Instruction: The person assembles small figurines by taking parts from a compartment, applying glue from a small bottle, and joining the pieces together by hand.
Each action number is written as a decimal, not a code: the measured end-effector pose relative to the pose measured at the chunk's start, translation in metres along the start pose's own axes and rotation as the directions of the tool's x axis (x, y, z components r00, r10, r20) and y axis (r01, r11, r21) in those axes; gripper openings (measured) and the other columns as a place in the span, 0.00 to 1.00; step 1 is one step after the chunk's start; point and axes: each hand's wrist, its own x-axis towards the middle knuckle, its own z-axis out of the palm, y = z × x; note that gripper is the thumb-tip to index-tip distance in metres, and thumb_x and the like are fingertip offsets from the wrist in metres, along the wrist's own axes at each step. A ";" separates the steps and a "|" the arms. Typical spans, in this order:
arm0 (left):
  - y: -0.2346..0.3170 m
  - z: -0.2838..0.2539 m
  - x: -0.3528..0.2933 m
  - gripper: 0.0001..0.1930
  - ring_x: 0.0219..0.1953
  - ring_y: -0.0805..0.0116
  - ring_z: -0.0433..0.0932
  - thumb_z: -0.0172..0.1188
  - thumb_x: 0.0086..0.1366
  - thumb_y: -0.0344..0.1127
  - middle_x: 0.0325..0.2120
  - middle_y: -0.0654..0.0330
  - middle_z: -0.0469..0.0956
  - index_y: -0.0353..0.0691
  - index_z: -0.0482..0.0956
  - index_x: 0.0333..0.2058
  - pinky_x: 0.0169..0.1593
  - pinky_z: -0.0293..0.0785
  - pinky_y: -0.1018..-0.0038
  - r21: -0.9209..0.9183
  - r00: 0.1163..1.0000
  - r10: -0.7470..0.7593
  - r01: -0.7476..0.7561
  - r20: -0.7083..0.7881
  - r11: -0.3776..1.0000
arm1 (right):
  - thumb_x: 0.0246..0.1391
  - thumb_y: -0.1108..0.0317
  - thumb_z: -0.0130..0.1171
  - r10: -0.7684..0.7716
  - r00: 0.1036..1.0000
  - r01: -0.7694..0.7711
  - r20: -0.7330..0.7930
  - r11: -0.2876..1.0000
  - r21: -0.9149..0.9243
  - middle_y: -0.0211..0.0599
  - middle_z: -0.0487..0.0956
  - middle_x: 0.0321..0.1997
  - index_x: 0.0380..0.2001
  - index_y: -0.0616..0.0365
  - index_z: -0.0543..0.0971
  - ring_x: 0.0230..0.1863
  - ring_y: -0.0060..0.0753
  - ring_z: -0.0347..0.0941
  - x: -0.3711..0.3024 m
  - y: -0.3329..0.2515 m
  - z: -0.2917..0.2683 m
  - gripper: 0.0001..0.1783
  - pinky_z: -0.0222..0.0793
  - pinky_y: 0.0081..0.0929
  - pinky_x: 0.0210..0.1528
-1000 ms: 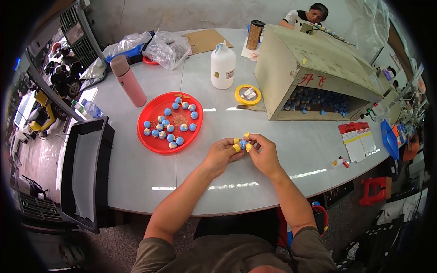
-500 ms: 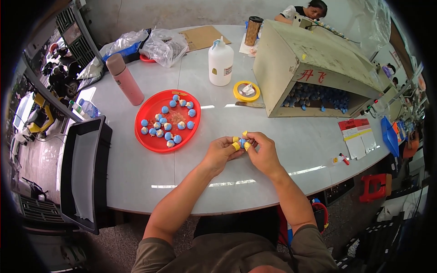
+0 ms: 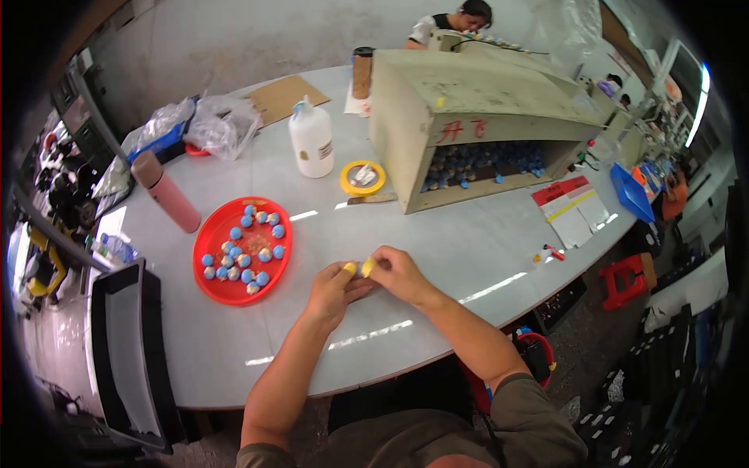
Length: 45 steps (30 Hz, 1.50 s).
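Mid-frame: left hand (image 3: 331, 290) and right hand (image 3: 394, 271) pinched narrow on small yellow pieces (image 3: 358, 268) (probably light, slippery); best gripped at fingertips, near red tray (image 3: 209, 282).

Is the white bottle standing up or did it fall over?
Standing up. The white bottle sits on its base on the table, cap pointing upward.

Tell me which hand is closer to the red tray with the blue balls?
Left. The left hand lies just right of the red tray, with a small gap of table between. The right hand sits beyond it, farther from the tray.
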 end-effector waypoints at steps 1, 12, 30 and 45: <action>-0.001 -0.001 -0.002 0.15 0.41 0.65 0.79 0.49 0.72 0.39 0.41 0.54 0.76 0.33 0.71 0.47 0.47 0.76 0.69 -0.013 1.000 -0.015 0.015 -0.010 1.000 | 0.50 0.62 0.65 -0.027 0.998 0.023 -0.056 0.997 -0.079 0.34 0.77 0.27 0.32 0.64 0.75 0.30 0.22 0.72 0.001 0.004 0.006 0.15 0.71 0.23 0.33; -0.013 -0.002 0.000 0.10 0.33 0.70 0.80 0.52 0.71 0.36 0.33 0.57 0.79 0.34 0.73 0.39 0.38 0.80 0.73 -0.050 0.989 0.137 -0.140 -0.057 0.989 | 0.60 0.56 0.52 -0.007 0.986 -0.052 -0.167 0.938 -0.342 0.43 0.77 0.27 0.32 0.60 0.71 0.30 0.45 0.74 -0.008 -0.009 0.031 0.16 0.67 0.39 0.33; -0.021 0.003 -0.003 0.07 0.31 0.68 0.80 0.54 0.70 0.33 0.32 0.55 0.79 0.34 0.73 0.36 0.35 0.79 0.74 -0.038 0.971 0.189 -0.197 -0.149 0.980 | 0.60 0.65 0.46 -0.216 0.909 0.119 -0.357 0.954 -0.275 0.48 0.71 0.23 0.27 0.60 0.65 0.26 0.52 0.68 -0.012 0.002 0.056 0.11 0.63 0.42 0.30; -0.027 0.004 0.001 0.06 0.32 0.67 0.80 0.54 0.69 0.31 0.33 0.55 0.79 0.33 0.74 0.38 0.35 0.80 0.73 -0.035 0.971 0.197 -0.204 -0.137 0.978 | 0.59 0.66 0.47 -0.230 0.891 0.142 -0.391 0.960 -0.241 0.46 0.70 0.21 0.25 0.59 0.64 0.24 0.48 0.66 -0.013 0.008 0.052 0.11 0.62 0.42 0.28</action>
